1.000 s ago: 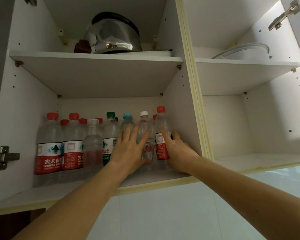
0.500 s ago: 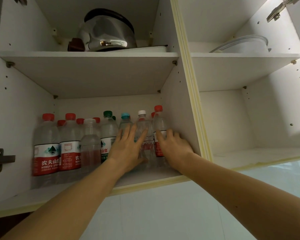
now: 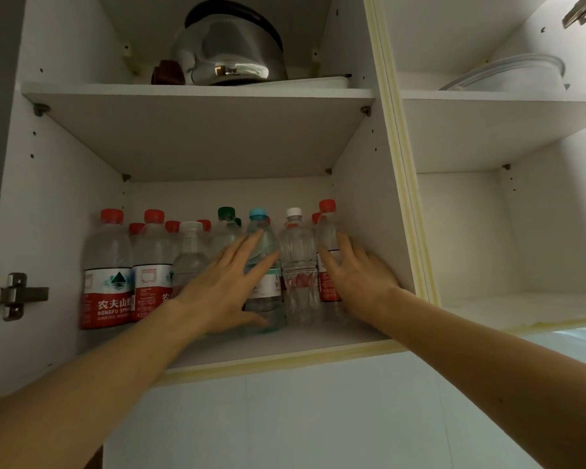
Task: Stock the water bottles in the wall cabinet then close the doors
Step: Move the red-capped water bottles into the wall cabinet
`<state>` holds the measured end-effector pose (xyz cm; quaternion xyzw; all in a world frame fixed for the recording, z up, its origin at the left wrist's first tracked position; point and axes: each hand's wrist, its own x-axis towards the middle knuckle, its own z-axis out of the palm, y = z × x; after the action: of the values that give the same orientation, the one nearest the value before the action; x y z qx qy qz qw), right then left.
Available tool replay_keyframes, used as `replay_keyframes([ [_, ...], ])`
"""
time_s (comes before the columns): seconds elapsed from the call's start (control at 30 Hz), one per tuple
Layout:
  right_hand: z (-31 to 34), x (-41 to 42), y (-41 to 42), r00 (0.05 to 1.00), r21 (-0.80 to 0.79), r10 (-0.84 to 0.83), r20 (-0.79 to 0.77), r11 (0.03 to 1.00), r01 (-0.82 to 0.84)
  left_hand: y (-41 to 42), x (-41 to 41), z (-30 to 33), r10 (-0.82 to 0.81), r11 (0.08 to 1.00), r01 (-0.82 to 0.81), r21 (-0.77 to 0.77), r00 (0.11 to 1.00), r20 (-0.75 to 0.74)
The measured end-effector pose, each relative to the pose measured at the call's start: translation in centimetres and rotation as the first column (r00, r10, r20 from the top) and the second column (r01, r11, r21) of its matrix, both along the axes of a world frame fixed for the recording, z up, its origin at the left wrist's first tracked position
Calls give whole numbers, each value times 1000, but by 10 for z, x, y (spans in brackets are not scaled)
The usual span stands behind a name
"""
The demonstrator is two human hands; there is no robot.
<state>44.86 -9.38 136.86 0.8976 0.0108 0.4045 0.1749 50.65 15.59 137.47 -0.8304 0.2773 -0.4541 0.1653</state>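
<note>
Several water bottles stand in rows on the lower shelf [image 3: 285,346] of the left compartment of the white wall cabinet. My left hand [image 3: 227,286] lies with straight fingers against the blue-capped bottle [image 3: 263,231] and the green-capped bottle [image 3: 225,225]. My right hand [image 3: 356,275] presses its fingers on the red-capped bottle [image 3: 327,228] at the right wall. A white-capped clear bottle [image 3: 298,265] stands between the two hands. Two large red-labelled bottles [image 3: 107,272] stand at the left. No cabinet door is in view.
A steel kettle [image 3: 230,52] sits on the upper left shelf, a white bowl [image 3: 518,74] on the upper right shelf. The lower right compartment [image 3: 521,309] holds nothing I can see. A door hinge [image 3: 14,296] juts from the left wall, another hinge [image 3: 577,11] at top right.
Both hands have stayed on the bottles. My right hand slid slightly up the red-capped bottle, and the bottles look pushed a little deeper. The view moved closer.
</note>
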Motion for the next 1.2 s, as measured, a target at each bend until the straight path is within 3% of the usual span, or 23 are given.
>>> replay_keyframes([
  [0.3, -4, 1, 0, 999, 13, 39, 18, 999, -39, -22, 11, -2, 73, 992, -86, 88, 988, 139],
  [0.77, -14, 0, -4, 995, 37, 97, -2, 995, -97, -31, 18, -5, 127, 986, -138, 96, 985, 115],
  [0.9, -17, -8, -2, 988, 111, 151, -13, 983, -149, -30, 5, -4, 44, 996, -50, 68, 995, 88],
  [1.0, -17, -21, -1, 980, 190, 201, -16, 962, -194, -28, -7, 0, -115, 993, 107, 56, 979, 170],
  [1.2, -20, -46, 10, 961, 320, 275, 5, 910, -262, -41, -5, -4, -30, 952, -8, 306, 993, 118],
])
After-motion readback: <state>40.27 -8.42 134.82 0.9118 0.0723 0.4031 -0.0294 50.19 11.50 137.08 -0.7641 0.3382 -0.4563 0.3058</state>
